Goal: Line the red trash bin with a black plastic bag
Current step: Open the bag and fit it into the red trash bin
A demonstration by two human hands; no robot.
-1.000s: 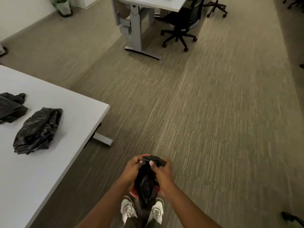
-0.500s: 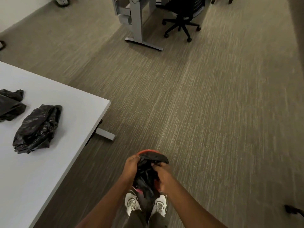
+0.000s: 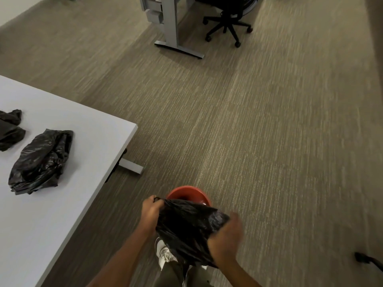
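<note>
The red trash bin (image 3: 187, 192) stands on the carpet just ahead of my feet; only its far rim and part of its inside show. A black plastic bag (image 3: 186, 226) is stretched between my hands above the bin's near side and hides most of it. My left hand (image 3: 150, 211) pinches the bag's top edge at the left. My right hand (image 3: 224, 239), blurred by motion, grips the bag's right side, lower and further right.
A white table (image 3: 68, 183) fills the left, with two crumpled black bags, one (image 3: 41, 160) near its middle and another (image 3: 9, 129) at the frame edge. A grey desk leg (image 3: 172, 27) and black office chair (image 3: 226, 21) stand far ahead. A dark object (image 3: 364, 258) lies at the lower right.
My hands were close together on a bunched bag; now the right hand has swung out to the right, spreading the bag wide. More of the red bin's rim shows.
</note>
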